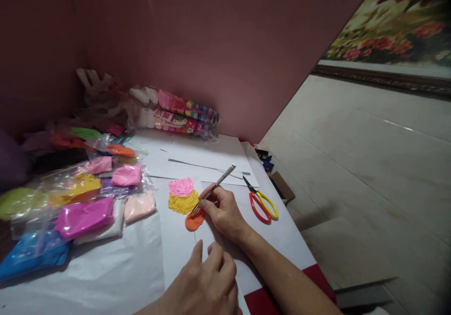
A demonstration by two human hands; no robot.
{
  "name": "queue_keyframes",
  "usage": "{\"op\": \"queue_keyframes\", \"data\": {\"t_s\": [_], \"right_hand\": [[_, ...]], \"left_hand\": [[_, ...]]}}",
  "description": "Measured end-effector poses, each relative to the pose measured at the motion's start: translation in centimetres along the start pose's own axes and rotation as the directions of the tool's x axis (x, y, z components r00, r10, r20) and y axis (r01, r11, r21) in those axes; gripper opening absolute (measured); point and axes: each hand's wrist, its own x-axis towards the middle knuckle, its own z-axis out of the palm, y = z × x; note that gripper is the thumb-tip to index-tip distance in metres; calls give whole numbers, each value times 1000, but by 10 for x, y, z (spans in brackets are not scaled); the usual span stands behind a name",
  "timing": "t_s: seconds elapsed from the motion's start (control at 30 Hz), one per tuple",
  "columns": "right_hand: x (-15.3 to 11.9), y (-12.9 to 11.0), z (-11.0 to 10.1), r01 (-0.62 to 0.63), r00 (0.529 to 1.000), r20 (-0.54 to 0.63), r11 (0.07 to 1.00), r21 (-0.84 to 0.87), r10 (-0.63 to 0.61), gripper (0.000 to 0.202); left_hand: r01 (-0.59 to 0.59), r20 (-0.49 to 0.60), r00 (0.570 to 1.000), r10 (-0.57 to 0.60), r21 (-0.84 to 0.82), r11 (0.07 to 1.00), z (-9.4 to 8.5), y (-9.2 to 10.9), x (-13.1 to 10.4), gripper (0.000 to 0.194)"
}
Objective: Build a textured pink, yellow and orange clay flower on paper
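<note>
On a white sheet of paper lies soft clay in three touching patches: a pink one, a yellow one with a ridged surface and an orange one. My right hand grips a slim metal modelling tool with a ribbed handle. Its lower end meets the orange clay, though the fingers partly hide the tip. Closer to me, my left hand rests on the paper below the orange patch, fingers bent and apart, holding nothing. A thin drawn line runs from the orange clay toward its fingertips.
Red-and-yellow-handled scissors lie right of my right hand. Several bags of coloured clay, including a magenta one and a blue one, crowd the left side. Packaged clay stands at the back against a pink panel.
</note>
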Motion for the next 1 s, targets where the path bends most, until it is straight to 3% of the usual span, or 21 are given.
{"op": "queue_keyframes", "data": {"t_s": [0.47, 1.0], "right_hand": [[1, 3, 2, 27, 1000, 6, 995, -93, -27, 8], [11, 5, -5, -58, 998, -39, 987, -148, 53, 9]], "left_hand": [[20, -37, 999, -19, 25, 1000, 6, 2, -2, 28], [2, 8, 1000, -2, 20, 1000, -2, 0, 1, 25]]}}
